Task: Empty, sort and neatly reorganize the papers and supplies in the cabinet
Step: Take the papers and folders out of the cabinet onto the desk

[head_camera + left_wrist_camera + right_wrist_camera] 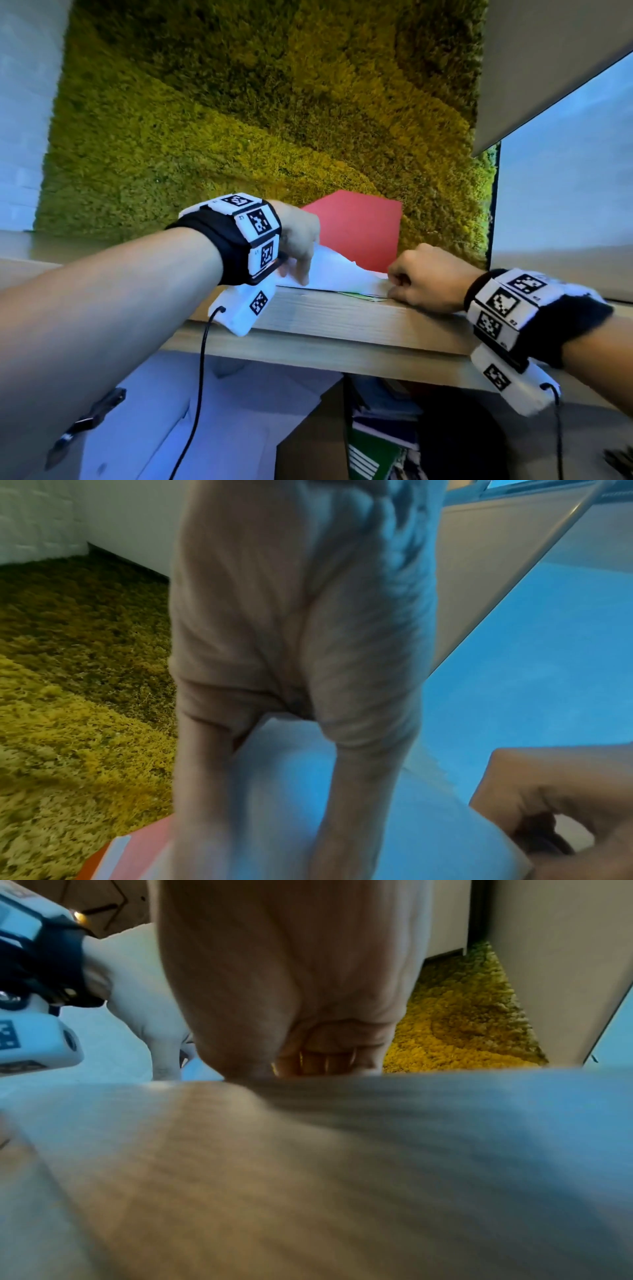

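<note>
Both hands worked on top of the wooden cabinet (342, 318), in front of a moss wall (239, 120). The left hand (299, 236) was lowered onto a loose stack of white papers (329, 270); its fingers (359, 791) pointed down and pressed on the top sheet, and the left wrist view showed that sheet rising between thumb and fingers, though blur left the grip uncertain. The right hand (424, 279) rested on the cabinet's front edge, just right of the papers; its fingers were curled into a loose fist at the near corner of the stack, where a green-edged sheet (363, 296) lay flat. Whether they pinched that corner could not be told; the right wrist view was blurred. A red folder (363, 229) stood upright behind the papers, against the moss. Below the top, the open compartment held stacked books (380, 442). A white door (548, 68) hung open at upper right.
</note>
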